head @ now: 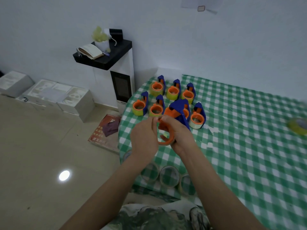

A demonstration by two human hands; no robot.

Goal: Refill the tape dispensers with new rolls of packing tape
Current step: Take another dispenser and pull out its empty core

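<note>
I hold a blue and orange tape dispenser [178,112] in the air above the green checked table [240,130]. My right hand [180,135] grips its orange ring from below. My left hand [145,136] pinches the orange part at the ring's upper left. Behind it, several loaded blue and orange dispensers [157,87] stand in two rows at the table's far left. Three clear tape rolls [169,175] lie flat near the front edge, partly under my forearms. Another yellowish roll [298,126] lies at the right edge of view.
Left of the table stands a white cabinet [123,83] with a black top holding a notebook and a plant. White boxes [54,97] sit on the floor against the wall. A red book and cloth [106,130] lie on the floor by the table.
</note>
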